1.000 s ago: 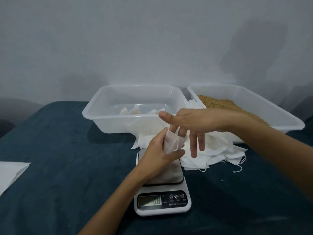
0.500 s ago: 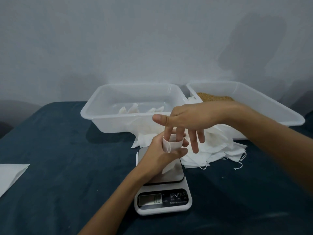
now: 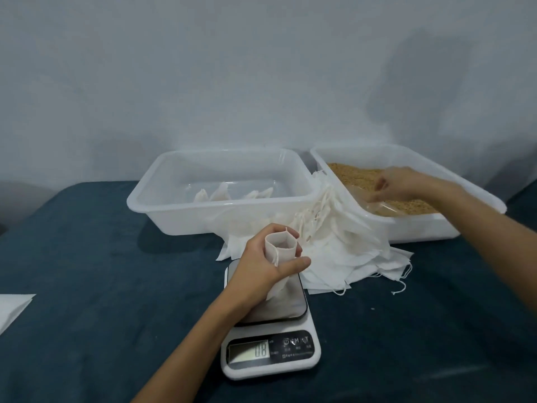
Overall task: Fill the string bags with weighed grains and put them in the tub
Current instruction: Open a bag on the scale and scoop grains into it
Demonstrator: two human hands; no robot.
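My left hand (image 3: 261,266) grips a small white string bag (image 3: 282,247) upright, its mouth held open, just above the platform of a white kitchen scale (image 3: 273,353) that reads 0.8. My right hand (image 3: 404,183) is down in the right tub (image 3: 421,228) on the brown grains (image 3: 354,174), fingers curled round a clear plastic scoop (image 3: 377,203) that is partly sunk in them. The left tub (image 3: 151,205) holds several filled bags (image 3: 220,194) at its bottom.
A heap of empty white string bags (image 3: 343,251) lies between the two tubs and spills toward the scale. A white sheet (image 3: 11,306) pokes in at the left edge. Everything rests on a dark blue cloth (image 3: 101,271) before a pale wall.
My right hand pulled its fingers out of the bag's mouth and swung right into the grain tub. My left hand stayed above the scale with the bag, now opened wide.
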